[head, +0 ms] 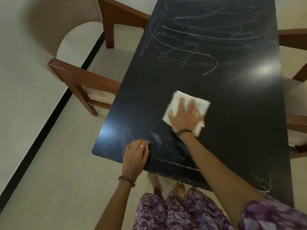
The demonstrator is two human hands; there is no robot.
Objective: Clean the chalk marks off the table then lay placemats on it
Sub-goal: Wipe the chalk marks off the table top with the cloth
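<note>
A black table [232, 130] fills the middle of the head view. White chalk marks [191, 40] scrawl across its far half, and fainter smears [166, 151] lie near the front edge. A folded white cloth [201, 103] lies flat on the table's middle. My right hand [186, 117] presses down on it with fingers spread. My left hand [135, 155] rests on the table's front left edge, fingers curled over it, holding nothing. No placemats are in view.
A wooden chair with a beige seat [106, 63] stands at the table's left side. Another chair [295, 97] is partly seen at the right. Pale floor with a dark strip [49, 123] runs along the left.
</note>
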